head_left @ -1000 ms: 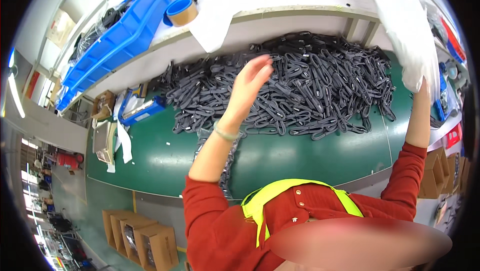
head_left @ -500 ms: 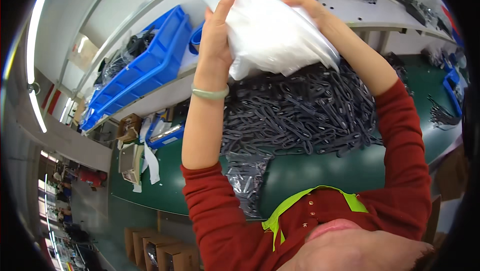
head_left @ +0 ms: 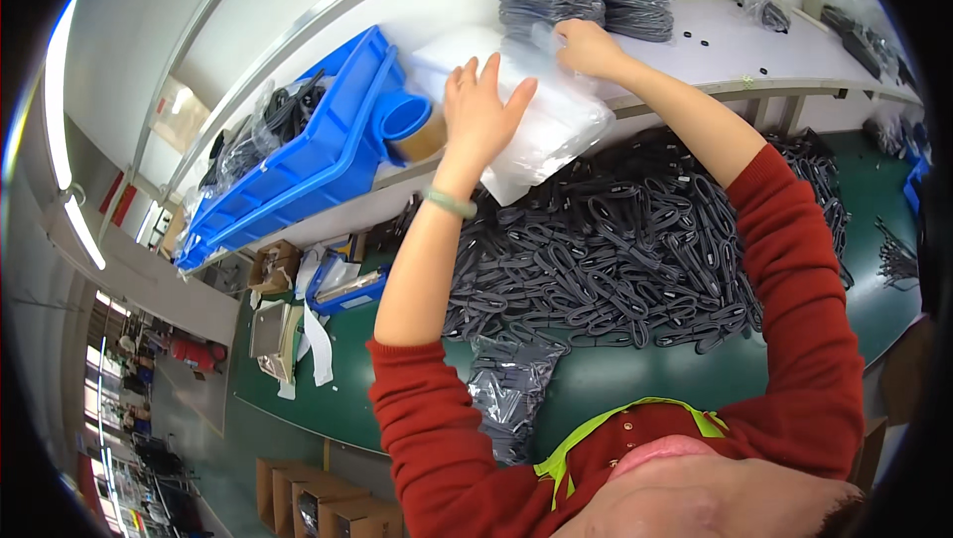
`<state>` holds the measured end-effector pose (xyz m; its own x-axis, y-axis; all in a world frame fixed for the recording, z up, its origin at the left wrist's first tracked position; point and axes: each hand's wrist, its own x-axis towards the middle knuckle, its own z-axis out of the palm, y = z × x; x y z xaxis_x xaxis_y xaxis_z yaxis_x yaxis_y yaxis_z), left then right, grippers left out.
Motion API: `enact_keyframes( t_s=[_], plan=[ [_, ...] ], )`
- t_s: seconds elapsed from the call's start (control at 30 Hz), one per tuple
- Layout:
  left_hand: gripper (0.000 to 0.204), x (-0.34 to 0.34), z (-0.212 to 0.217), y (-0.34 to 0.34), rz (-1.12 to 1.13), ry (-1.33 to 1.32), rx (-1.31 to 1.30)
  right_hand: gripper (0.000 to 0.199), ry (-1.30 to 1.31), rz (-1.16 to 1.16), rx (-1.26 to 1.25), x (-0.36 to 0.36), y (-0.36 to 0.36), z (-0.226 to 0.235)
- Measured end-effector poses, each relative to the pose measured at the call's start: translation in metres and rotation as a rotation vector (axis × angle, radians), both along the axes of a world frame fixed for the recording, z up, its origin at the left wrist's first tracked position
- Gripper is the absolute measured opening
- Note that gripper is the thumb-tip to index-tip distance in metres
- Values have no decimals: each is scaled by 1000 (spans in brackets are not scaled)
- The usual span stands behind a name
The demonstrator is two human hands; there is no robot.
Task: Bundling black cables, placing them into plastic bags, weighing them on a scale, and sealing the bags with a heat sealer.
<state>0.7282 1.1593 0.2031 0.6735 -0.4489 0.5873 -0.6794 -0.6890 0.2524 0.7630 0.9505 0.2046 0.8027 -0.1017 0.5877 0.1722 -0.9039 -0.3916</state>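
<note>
Left hand partly hides plastic bags (right hand: grip unclear).

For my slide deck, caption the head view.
Open left hand over white plastic, right hand at its edge, above a green table heaped with dark cords.

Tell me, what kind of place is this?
Probably a factory workshop. There's a huge heap of dark grey looped cords on a long, smooth green table, and several brown cardboard boxes stand lower down.
</note>
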Motion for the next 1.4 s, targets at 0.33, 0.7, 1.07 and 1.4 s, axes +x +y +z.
enact_keyframes(
  t_s=[0.33,0.7,1.07,1.4],
  plan=[
    [61,-53,-39,-5,-159,-835,361,36,-209,-121,-284,-18,-3,46],
    [43,-29,-41,6,-180,-744,246,26,-1067,45,288,-5,-59,126],
    [59,-220,-53,-6,-556,-411,-728,21,-464,606,986,-242,22,56],
    [55,-308,-67,26,-156,-263,-627,29,-145,681,1327,-313,112,-23]
  ],
)
